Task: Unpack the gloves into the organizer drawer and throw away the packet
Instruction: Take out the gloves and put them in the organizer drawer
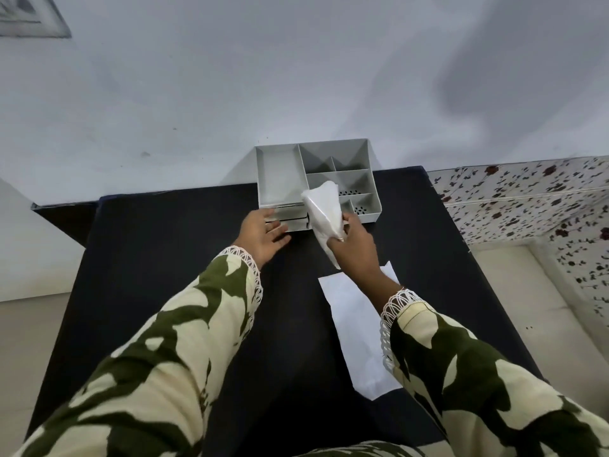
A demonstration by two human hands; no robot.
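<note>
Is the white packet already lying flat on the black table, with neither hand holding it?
No: the right hand holds the white packet up in front of the grey organizer, while the left hand rests open by the drawers.

No text, label, brand or number can be read anywhere in this view. The white packet (pixel 359 328) on the black table (pixel 184 245) shows a blank face, and the grey organizer (pixel 280 173) carries no marking.

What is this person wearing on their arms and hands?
Both arms are in long, loose sleeves with a bold pattern of dark olive green and cream patches. Each cuff ends in a white looped lace trim at the wrist. The left hand and right hand are bare: no gloves and no rings visible.
</note>
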